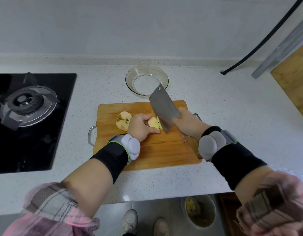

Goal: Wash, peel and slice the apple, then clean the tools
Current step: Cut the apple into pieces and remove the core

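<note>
Apple flesh, peeled and pale yellow, is seen in two pieces on the wooden cutting board [147, 150]: an apple half [123, 121] lies cut face up, core and dark seeds showing, just beyond the left hand [142, 126], while an apple piece [153, 122] is pinned under that hand's curled fingers, thumb stretched along the board beside it. Between the two hands the cleaver [164, 109] is held by the right hand [190, 124], whose fingers are wrapped round the handle; the broad grey blade is tilted, its lower edge meeting the held piece. Beyond both hands a glass plate [130, 79] stands on the speckled counter [224, 116]; well left of the left hand a gas burner [26, 103] is set
</note>
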Tool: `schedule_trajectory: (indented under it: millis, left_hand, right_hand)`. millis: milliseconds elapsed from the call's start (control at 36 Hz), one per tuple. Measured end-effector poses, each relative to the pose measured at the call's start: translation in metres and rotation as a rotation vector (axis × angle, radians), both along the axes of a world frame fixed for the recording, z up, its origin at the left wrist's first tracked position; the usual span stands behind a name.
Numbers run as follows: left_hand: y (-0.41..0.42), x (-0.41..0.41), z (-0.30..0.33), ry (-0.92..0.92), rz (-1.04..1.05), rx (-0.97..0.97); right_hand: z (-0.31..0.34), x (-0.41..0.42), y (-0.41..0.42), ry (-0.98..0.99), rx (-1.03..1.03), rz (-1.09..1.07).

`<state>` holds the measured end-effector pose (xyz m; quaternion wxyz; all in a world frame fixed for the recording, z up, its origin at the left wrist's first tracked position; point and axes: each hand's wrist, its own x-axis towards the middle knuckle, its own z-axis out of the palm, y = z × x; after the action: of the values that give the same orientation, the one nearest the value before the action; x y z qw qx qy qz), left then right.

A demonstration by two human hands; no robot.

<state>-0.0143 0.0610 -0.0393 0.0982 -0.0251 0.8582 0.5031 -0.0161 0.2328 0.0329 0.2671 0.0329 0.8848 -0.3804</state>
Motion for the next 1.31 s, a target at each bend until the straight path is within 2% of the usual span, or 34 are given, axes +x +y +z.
schedule_trajectory:
  millis: [278, 445, 611, 945, 1306]
  left_hand:
    - [0.001, 0.001, 0.001, 0.000, -0.003, 0.001]
    - [0.001, 0.004, 0.003, 0.009, 0.012, -0.022]
    - [-0.004, 0.016, -0.001, -0.039, 0.039, -0.009]
    - [-0.005, 0.023, 0.003, -0.003, 0.084, -0.119]
    - [0.005, 0.030, 0.016, 0.096, 0.091, -0.268]
  right_hand:
    - [-0.017, 0.031, -0.005, 0.107, -0.092, -0.124]
    - [-0.008, 0.012, 0.001, 0.044, -0.030, -0.026]
    - [-0.011, 0.016, 0.005, -0.006, -0.082, 0.014]
    - [-0.002, 0.026, 0.015, 0.056, -0.234, -0.100]
    - [-0.004, 0.053, 0.000, 0.170, -0.057, 0.020]
